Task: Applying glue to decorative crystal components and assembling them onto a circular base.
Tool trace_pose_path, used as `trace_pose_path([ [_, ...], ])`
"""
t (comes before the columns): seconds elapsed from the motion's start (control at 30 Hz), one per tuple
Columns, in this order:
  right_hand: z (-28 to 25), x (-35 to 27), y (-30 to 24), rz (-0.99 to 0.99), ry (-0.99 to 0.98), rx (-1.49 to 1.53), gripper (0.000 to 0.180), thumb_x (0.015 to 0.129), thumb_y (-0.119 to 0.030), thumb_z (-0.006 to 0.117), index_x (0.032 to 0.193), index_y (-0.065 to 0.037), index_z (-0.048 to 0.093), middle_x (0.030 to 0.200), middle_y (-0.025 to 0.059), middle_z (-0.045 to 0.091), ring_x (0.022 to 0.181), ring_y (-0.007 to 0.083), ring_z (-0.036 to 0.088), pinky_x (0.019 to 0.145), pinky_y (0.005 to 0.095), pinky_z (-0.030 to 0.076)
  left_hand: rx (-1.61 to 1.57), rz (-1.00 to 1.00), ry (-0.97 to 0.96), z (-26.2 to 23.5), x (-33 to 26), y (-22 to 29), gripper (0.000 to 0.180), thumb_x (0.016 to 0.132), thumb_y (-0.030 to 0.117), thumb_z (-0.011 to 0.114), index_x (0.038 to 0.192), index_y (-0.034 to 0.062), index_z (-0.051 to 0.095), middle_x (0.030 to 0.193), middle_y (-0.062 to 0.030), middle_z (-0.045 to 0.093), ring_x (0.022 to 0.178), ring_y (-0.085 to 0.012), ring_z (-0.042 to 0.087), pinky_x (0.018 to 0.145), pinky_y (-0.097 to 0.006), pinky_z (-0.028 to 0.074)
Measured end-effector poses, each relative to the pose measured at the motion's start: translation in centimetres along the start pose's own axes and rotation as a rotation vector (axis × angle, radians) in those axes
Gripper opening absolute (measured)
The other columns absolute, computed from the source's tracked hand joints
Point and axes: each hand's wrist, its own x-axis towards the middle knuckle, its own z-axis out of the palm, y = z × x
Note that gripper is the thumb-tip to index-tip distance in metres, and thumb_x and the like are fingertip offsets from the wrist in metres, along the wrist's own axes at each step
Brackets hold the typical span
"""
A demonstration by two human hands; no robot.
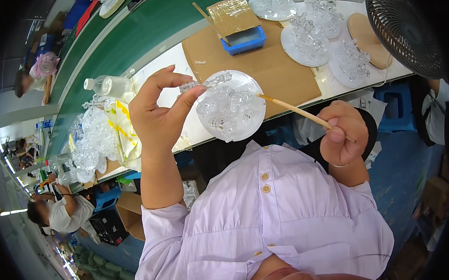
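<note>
crystal piece [188, 85], small and clear, is pinched between thumb and forefinger of the left hand [156, 115], just beside the left rim of a round clear disc [228, 106] that carries many glass pieces. right hand [343, 134] is closed around a thin wooden stick [293, 108]; its tip touches the right rim of the disc. behind, on the desk [332, 87], lies a brown cardboard sheet [261, 63] with a blue tray [245, 40]. farther right stand more discs [305, 46], and a black fan [405, 27]. at far left lies a clear bottle [109, 85].
</note>
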Motion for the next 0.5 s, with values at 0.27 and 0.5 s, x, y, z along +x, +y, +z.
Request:
trace_pose_path([
  [0.27, 0.8, 0.3, -0.7, 0.077, -0.069, -0.004, 0.018, 0.097, -0.019, 0.051, 0.096, -0.003, 0.044, 0.072, 0.0161, 0.058, 0.052, 0.0192, 0.045, 0.048, 0.03, 0.037, 0.073, 0.03, 0.025, -0.8, 0.5, -0.8, 0.023, 0.068, 0.009, 0.084, 0.08, 0.002, 0.066, 0.075, -0.0047, 0.067, 0.074, -0.0149, 0.063, 0.094, -0.043, 0.049],
  [0.5, -0.1, -0.8, 0.3, 0.11, 0.279, 0.059, 0.026, 0.099, -0.029, 0.048, 0.096, -0.004, 0.04, 0.071, 0.0151, 0.05, 0.057, 0.0172, 0.041, 0.05, 0.0293, 0.035, 0.335, -0.238, 0.286, -2.9, 5.5, -4.6, 0.024, 0.071, 0.018, 0.082, 0.08, 0.0032, 0.066, 0.075, -0.0023, 0.067, 0.073, -0.013, 0.061, 0.071, -0.029, 0.048],
])
